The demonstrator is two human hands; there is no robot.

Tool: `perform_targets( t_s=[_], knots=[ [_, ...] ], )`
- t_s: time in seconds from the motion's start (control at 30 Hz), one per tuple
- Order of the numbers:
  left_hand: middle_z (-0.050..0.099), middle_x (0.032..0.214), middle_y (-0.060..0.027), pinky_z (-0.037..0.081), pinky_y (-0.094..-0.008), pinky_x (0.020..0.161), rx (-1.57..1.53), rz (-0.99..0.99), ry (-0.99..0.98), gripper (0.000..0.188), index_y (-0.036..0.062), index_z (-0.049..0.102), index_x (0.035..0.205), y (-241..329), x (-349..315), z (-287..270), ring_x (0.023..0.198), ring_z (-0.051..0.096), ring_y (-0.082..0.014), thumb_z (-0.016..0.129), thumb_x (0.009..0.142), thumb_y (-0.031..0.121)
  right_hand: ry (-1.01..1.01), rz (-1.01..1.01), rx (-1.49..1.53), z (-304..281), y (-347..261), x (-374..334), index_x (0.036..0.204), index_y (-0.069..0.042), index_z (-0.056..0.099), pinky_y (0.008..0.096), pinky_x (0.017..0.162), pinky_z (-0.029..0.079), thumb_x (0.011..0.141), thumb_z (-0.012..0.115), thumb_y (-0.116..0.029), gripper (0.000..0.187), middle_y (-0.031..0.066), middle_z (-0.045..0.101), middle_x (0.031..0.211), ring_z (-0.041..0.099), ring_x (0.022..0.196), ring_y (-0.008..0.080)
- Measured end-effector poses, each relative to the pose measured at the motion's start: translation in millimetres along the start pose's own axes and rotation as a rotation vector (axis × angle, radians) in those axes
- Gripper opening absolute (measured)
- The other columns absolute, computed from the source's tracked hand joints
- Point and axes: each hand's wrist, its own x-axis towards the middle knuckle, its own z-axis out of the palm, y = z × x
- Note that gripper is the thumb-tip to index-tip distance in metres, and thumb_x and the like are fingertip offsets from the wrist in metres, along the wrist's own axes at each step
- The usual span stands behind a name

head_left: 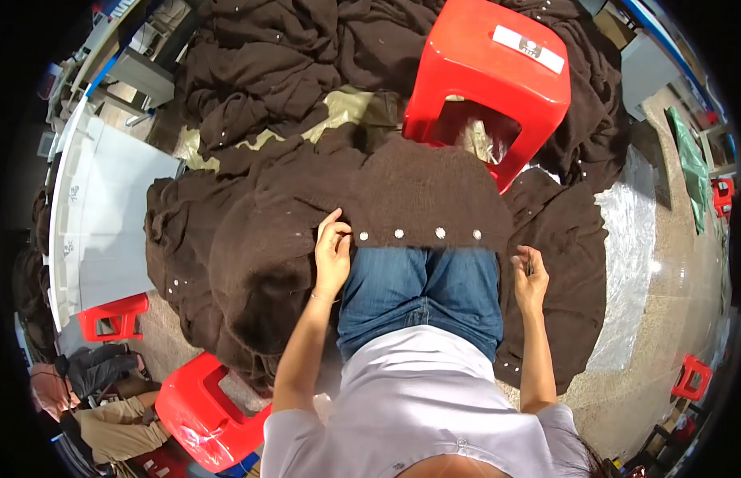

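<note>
Across my lap lies a dark brown knit cloth [434,187], its near edge carrying a row of several white round buttons [441,233]. My left hand [332,259] is closed on this edge, just left of the leftmost button, with the fingers partly tucked against the fabric. Beyond the right end of the row, my right hand [531,287] is curled with a small dark thing [529,268] between the fingers, too small to name. More of the brown fabric spreads on both sides of my legs.
A red plastic stool [498,48] stands ahead, among heaps of brown knit fabric [267,56]. Clear plastic sheeting [625,271] covers floor at right. A white panel [107,207] rises at left, near another red stool [203,414] and a seated person [119,426].
</note>
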Motion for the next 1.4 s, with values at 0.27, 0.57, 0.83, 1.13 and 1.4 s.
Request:
perform_targets(
  t_s=[0.27,0.57,0.83,1.13,1.4],
  knots=[
    [0.069,0.099,-0.006,0.046,-0.0219,0.071,-0.252,-0.215,0.328,0.017,0.0022,0.064,0.101,19.0,-34.5,11.9,0.075,0.056,-0.0071,0.055,0.099,0.016,0.05,0.011,0.321,36.9,-37.8,-18.6,0.11,0.002,0.06,0.0192,0.072,0.045,0.095,0.056,0.0,0.016,-0.0001,0.061,0.088,0.057,0.077,0.0051],
    [0.061,0.101,0.0002,0.046,-0.0191,0.083,-0.184,-0.171,0.12,0.038,0.0027,0.061,0.121,28.2,-23.9,20.5,0.088,0.054,-0.0053,0.068,0.084,-0.006,-0.247,-0.142,0.259,72.3,-80.3,-49.4,0.1,0.001,0.066,0.0203,0.062,0.045,0.091,0.06,-0.001,0.011,0.0032,0.063,0.082,0.058,0.069,0.0059],
    [0.063,0.097,0.0008,0.046,-0.0198,0.083,-0.416,-0.283,0.226,0.037,0.0025,0.061,0.119,38.9,-21.8,25.2,0.087,0.056,-0.0059,0.065,0.085,-0.009,-0.314,-0.18,0.208,72.6,-84.3,-47.9,0.101,0.002,0.065,0.0222,0.064,0.049,0.088,0.061,0.004,0.014,0.0087,0.066,0.085,0.062,0.07,0.0101],
    [0.062,0.095,0.0016,0.046,-0.0188,0.076,-0.457,-0.252,0.153,0.04,0.0039,0.057,0.12,39.1,-14.7,24.3,0.082,0.054,-0.0048,0.067,0.084,-0.009,-0.325,-0.223,0.193,78.0,-83.7,-49.0,0.101,0.002,0.065,0.0215,0.061,0.047,0.089,0.06,0.003,0.013,0.0065,0.064,0.081,0.061,0.068,0.009],
    [0.061,0.097,0.0013,0.046,-0.0185,0.079,-0.464,-0.249,0.126,0.038,0.0019,0.057,0.119,36.2,-18.2,24.1,0.086,0.056,-0.0044,0.063,0.085,-0.013,-0.329,-0.254,0.16,78.0,-82.5,-46.5,0.1,0.001,0.065,0.022,0.06,0.047,0.089,0.06,0.003,0.013,0.0076,0.063,0.08,0.061,0.067,0.0099]
  ],
)
